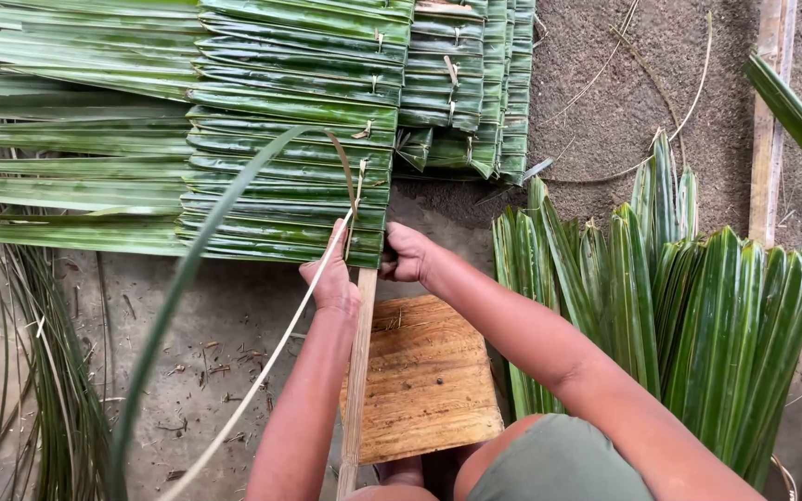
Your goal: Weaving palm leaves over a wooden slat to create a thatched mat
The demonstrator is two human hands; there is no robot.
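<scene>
A panel of folded green palm leaves is stitched along a thin wooden stick that runs toward me. My left hand grips the nearest leaf's edge at the stick, with a pale thin strip trailing from it down to the lower left. My right hand pinches the folded leaf end on the stick's other side. A long green leaf blade curves from the panel toward the bottom left.
A bundle of loose green palm leaves lies at the right. A wooden board sits under my arms. More stitched leaf panels lie at the top. A wooden slat stands at the right on the dirt floor.
</scene>
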